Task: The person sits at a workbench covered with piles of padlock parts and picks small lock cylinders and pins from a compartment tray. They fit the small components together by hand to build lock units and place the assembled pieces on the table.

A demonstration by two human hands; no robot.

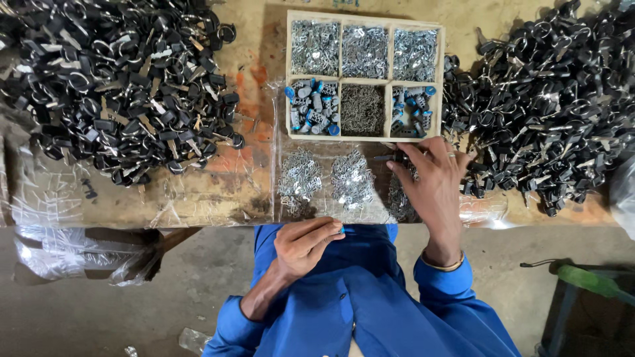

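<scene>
My right hand (433, 182) reaches onto the table with fingers spread, pinching a small dark part (385, 158) just below the wooden compartment tray (390, 80). It rests over a heap of small silvery metal pieces (352, 180) lying on clear plastic. My left hand (305, 243) is held near my chest at the table edge, fingers curled around a small blue-tipped part that is mostly hidden. The tray holds silver bits in its top row, and grey-and-blue cylinders (312, 107) plus dark springs (362, 109) below.
A big pile of black-headed keys on rings (119, 79) covers the table's left. A similar pile (549, 106) fills the right. A crumpled clear plastic sheet (73, 254) hangs off the left front edge. A green-handled tool (592, 281) lies at lower right.
</scene>
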